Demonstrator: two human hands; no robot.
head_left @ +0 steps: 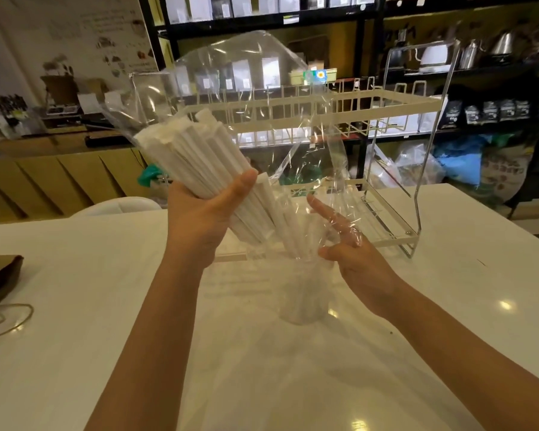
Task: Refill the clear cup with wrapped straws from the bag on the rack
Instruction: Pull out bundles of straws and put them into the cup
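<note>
Left grip (206, 209) around clear, straw-packed bag (237, 98)

Two bare forearms enter from the bottom edge, no sleeves visible anywhere up to the frame border. Left hand (204, 209) & right hand (352, 250) both bare: no gloves, no rings, no watch or wristband seen on either wrist. Fingers (322, 206) slim, nails short & unpainted where they show. Part of the right hand's fingers sits behind clear film, so detail there is blurred. No tattoos or markings visible on either arm.
</note>
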